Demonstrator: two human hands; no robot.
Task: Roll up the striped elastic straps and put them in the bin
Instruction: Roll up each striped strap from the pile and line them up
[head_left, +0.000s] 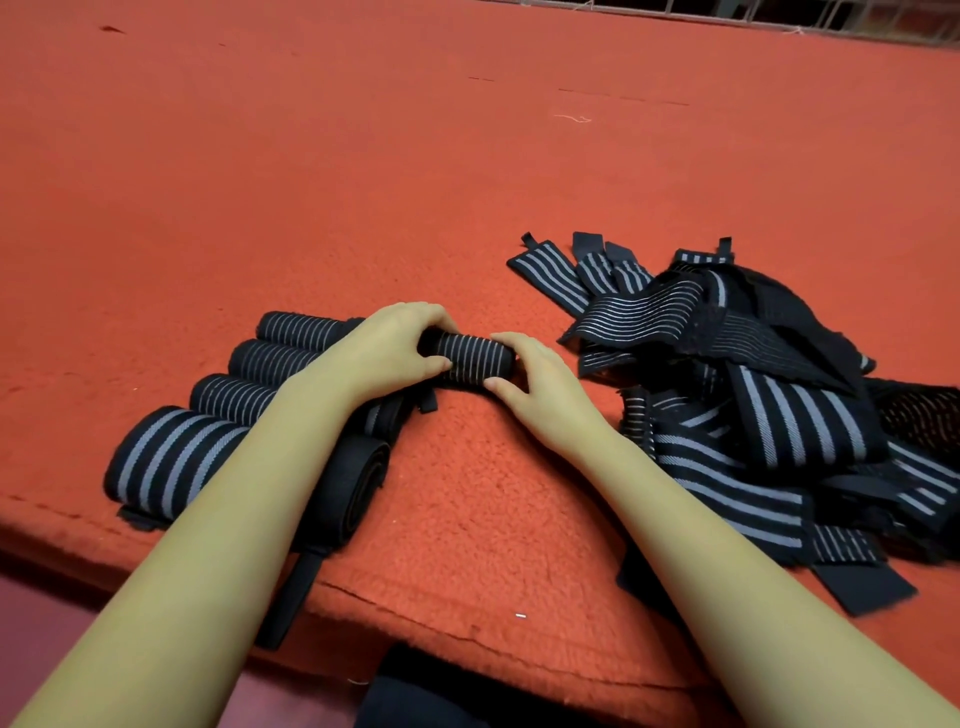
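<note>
The hands meet at one rolled strap (470, 356) lying on the red-covered desk (363, 156): the left hand (395, 345) curls over its left end and the right hand (540, 382) grips its right end, thumb at the front. Holding both ends this way likely keeps the elastic from springing open while the roll is tightened or finished. In this single head view, the finished rolls (234, 397) lie side by side in a row to the left, partly under the left forearm, probably parked there so they stay apart from unrolled stock. I count four striped ones, plus a fifth dark roll (353, 488) seen end-on near the desk edge, its tail hanging over. To the right sits the loose pile (753, 389), too tangled to count. No bin is in view, so nothing looks binned yet.
</note>
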